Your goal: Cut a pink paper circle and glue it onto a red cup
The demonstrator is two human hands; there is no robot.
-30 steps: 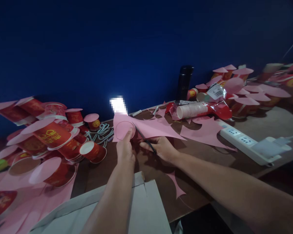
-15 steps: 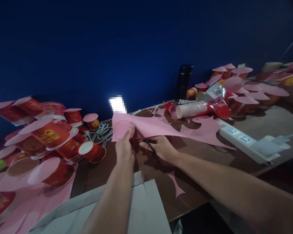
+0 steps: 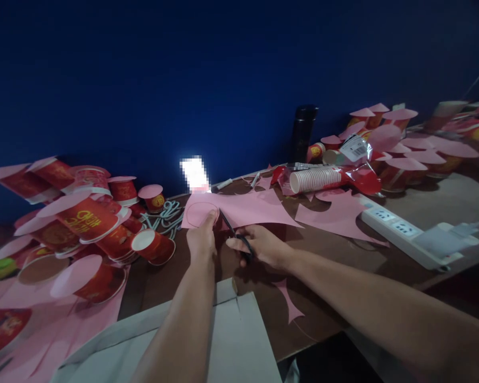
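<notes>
My left hand (image 3: 201,234) pinches the near edge of a pink paper sheet (image 3: 255,207), its thumb lying beside a drawn circle. In my right hand (image 3: 261,246) is a pair of scissors (image 3: 230,223) with dark handles, the blades reaching up to the sheet just right of my left thumb. How far the blades are apart is hard to make out. Close by on the left, a red paper cup (image 3: 155,247) lies tipped, its white mouth facing left. A second pink sheet (image 3: 339,218), with curved cut-outs, lies to the right.
Red cups with pink paper discs (image 3: 88,215) crowd the left side; more capped cups (image 3: 403,165) stand back right. A sleeve of stacked cups (image 3: 317,179), a black flask (image 3: 303,133) and a power strip (image 3: 399,234) are on the right. An open white box (image 3: 239,340) is in front.
The pink sheet's raised far edge has come down, so it lies flatter and apart from the second sheet. Both hands stay close together, scissors still at the paper; the view has shifted slightly.
</notes>
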